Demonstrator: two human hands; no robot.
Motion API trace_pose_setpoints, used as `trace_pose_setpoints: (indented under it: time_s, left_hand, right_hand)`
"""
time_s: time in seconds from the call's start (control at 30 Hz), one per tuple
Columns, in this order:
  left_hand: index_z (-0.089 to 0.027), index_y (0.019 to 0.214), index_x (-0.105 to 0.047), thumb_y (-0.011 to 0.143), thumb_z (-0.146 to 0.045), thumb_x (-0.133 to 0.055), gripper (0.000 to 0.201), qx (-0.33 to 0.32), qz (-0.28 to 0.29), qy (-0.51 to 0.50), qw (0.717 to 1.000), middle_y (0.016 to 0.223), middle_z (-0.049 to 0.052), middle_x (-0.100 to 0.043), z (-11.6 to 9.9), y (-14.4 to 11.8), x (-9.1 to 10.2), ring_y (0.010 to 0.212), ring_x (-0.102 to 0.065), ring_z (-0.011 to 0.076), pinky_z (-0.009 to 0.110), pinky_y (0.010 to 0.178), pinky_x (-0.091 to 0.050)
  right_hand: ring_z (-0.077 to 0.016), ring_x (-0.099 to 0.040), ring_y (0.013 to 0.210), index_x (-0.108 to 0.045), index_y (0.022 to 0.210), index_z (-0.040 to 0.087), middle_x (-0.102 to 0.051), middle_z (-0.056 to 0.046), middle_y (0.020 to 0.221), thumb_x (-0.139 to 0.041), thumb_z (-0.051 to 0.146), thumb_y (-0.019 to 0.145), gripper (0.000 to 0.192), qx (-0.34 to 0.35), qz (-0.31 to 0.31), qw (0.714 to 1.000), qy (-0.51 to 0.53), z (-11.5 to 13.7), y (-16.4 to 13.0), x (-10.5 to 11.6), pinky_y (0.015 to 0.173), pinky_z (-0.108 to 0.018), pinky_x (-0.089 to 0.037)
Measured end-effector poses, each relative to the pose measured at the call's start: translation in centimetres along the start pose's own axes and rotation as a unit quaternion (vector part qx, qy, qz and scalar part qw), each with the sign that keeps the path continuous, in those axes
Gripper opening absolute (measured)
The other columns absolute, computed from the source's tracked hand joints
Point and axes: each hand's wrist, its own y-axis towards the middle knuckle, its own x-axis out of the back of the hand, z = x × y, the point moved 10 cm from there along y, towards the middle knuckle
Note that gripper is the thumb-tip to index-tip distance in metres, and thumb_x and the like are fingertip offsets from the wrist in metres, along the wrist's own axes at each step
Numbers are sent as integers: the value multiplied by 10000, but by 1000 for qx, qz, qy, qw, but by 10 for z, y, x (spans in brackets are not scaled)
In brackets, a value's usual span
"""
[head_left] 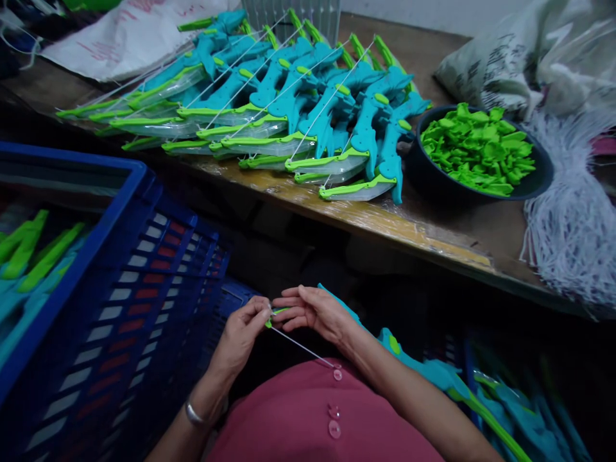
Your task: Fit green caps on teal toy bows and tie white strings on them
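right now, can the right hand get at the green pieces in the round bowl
Probably yes: the right hand is open, and nothing covers the green pieces in the bowl, though it must reach over the table edge, perhaps with a lean.

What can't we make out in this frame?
All in the head view:
- How the white string meets the green tip: covered by the left hand.
- Part of the turquoise bow: behind the right forearm; its lower limb is cut by the bottom edge.
- Full contents of the blue crate: cut by the left edge.
- Print on the grey-white sack: blurred.
- Turquoise parts, lower right: dark, blurred.
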Motion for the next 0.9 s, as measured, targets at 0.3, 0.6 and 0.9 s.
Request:
trace_pose_setpoints:
  time_s: [0.3,0.6,0.9]
  left_hand:
    - [-179,776,-673,900,-397,-721,256,-9,13,-10,1000,979,18,-508,-10,-2,-5,907,-499,131,205,798,-414]
    - [-189,783,-661,925,-349,-683,215,-42,41,25,998,954,19,-535,-19,0,-8,943,-501,145,229,859,-391]
    - [-181,825,-680,944,-364,-658,219,-47,121,39,991,981,38,-561,-28,-1,-16,975,-510,169,262,880,-396]
  right_hand:
    - [-100,-565,627,-737,867,160,-653,-5,771,-847,381,750,273,139,-60,925,-350,14,-6,-9,565,-210,-435]
    - [-91,-522,662,-673,773,149,-595,10,768,-682,197,835,80,232,-65,879,-411,27,-10,-32,583,-197,-394]
    - [-139,-612,924,-607,929,170,-619,-71,1068,-561,127,958,68,395,57,747,-532,39,-34,-71,773,-238,-483]
